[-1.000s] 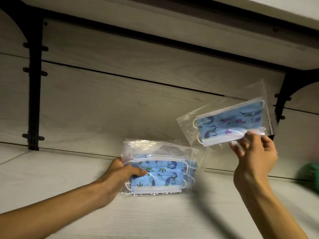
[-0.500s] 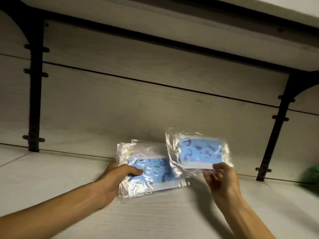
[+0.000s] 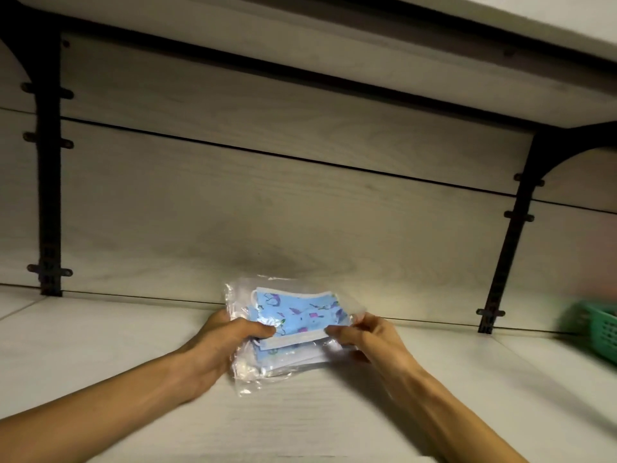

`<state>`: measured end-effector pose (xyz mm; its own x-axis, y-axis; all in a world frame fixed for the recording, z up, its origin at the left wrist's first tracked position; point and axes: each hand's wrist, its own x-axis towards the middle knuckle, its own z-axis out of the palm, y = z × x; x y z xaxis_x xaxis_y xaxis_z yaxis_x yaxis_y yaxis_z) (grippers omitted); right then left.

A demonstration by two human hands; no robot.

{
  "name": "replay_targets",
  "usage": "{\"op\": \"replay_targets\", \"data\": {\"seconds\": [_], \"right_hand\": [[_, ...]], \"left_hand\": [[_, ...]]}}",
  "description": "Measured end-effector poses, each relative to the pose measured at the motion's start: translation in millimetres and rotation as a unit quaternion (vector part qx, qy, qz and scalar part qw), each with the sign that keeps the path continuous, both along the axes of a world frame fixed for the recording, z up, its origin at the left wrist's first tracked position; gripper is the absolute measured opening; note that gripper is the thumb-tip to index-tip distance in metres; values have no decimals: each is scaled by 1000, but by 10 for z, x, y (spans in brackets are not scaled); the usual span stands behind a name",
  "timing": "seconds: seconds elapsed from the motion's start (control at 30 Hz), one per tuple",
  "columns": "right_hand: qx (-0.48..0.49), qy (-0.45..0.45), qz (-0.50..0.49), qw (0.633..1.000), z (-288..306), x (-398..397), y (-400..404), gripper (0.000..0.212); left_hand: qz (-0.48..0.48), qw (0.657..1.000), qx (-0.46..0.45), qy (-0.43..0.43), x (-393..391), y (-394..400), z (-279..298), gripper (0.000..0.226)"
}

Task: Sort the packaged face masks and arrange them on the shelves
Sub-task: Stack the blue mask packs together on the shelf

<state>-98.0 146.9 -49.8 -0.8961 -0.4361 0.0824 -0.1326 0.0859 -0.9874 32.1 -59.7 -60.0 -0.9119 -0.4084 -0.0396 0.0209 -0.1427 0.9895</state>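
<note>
Sitting on the shelf [image 3: 100,345] just in front of the back panel [image 3: 300,228], the mask stack [image 3: 290,329] runs long-axis left-right, left hand [image 3: 220,342] gripping its left end, right hand [image 3: 364,335] pinching the top pack's right end, both equally close.

Green basket [image 3: 597,329] (blurred) far right; black bracket [image 3: 510,228] on wall.

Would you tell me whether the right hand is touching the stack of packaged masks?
Touching: the head view shows the right hand pinching the stack of packaged masks at its right edge.
</note>
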Motion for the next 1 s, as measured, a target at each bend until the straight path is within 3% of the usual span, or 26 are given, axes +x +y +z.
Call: {"op": "replay_targets", "data": {"seconds": [0.13,0.27,0.37,0.6,0.77,0.93,1.0], "right_hand": [[-84,11,-90,992,60,-68,68,41],[-83,12,-51,995,95,-143,120,61],[-49,24,8,999,50,-65,80,48],[-64,173,-54,981,-7,-17,121,19],[11,120,48,992,-95,59,72,34],[-72,178,-29,981,-19,28,216,28],[-40,169,-4,985,-74,6,328,28]], "left_hand": [[60,996,-42,48,22,-26,62,64],[14,994,-67,80,31,12,92,69],[-30,992,-95,80,44,22,65,68],[110,977,-130,125,9,-40,74,74],[66,981,-147,112,2,52,0,59],[93,972,-147,159,31,153,101,77],[70,975,-162,137,32,220,45,73]]}}
